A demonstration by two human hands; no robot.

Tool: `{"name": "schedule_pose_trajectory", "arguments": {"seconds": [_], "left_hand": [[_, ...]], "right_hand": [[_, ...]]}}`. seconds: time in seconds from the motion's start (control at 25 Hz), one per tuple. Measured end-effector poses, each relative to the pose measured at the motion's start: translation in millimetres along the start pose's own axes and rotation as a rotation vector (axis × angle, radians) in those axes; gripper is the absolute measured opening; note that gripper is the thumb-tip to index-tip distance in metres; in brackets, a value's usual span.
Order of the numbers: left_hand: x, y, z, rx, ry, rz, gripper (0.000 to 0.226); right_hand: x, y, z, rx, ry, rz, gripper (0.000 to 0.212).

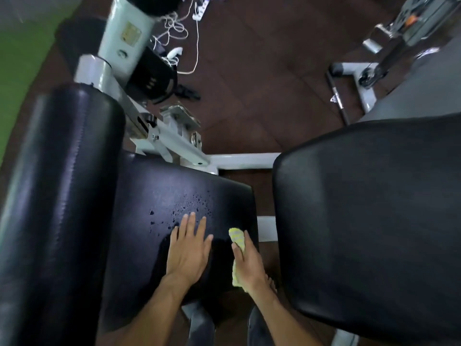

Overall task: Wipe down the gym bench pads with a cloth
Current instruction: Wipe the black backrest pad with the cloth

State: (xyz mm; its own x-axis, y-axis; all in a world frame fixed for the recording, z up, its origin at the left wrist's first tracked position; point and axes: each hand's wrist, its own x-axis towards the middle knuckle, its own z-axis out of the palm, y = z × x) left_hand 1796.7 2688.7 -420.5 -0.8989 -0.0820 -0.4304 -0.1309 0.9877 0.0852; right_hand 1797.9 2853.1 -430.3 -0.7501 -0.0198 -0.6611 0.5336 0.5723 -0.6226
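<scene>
A black seat pad [154, 196] lies in the middle of the head view, with water droplets [192, 208] scattered near its centre. My left hand [188, 250] rests flat on it, fingers spread, holding nothing. My right hand [247, 264] is at the pad's right edge, shut on a yellow-green cloth [236, 237] that sticks out above and below the palm. A tall black back pad [57, 196] stands at the left. A second black pad [369, 216] fills the right side.
The white metal frame [239, 161] of the machine runs behind and between the pads. A pale machine column [124, 38], a black weight plate [154, 76] and tangled white cables [179, 31] lie at the back. Dark brown floor [262, 83] spreads beyond.
</scene>
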Motion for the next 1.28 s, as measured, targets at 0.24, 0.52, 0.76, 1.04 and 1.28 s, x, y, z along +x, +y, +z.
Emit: {"name": "schedule_pose_trajectory", "arguments": {"seconds": [0.24,0.52,0.76,1.04,1.28], "left_hand": [[86.6,-37.6,40.1,0.1,0.22,-0.008,0.063],[114.5,-81.3,54.1,0.233,0.318,-0.023,0.069],[115.1,-77.3,57.0,0.219,0.344,-0.016,0.069],[113.8,-78.8,58.2,0.239,0.338,-0.036,0.069],[112.7,-75.1,57.4,0.204,0.359,-0.031,0.063]], "right_hand": [[102.0,8.2,25.9,0.026,0.039,-0.105,0.061],[145.9,13.5,65.0,-0.124,0.258,-0.34,0.069],[64.4,81.5,113.0,-0.458,0.261,-0.379,0.066],[186.7,24.8,52.8,-0.28,0.528,0.008,0.071],[104.6,16.9,122.4,-0.574,0.266,-0.438,0.058]]}}
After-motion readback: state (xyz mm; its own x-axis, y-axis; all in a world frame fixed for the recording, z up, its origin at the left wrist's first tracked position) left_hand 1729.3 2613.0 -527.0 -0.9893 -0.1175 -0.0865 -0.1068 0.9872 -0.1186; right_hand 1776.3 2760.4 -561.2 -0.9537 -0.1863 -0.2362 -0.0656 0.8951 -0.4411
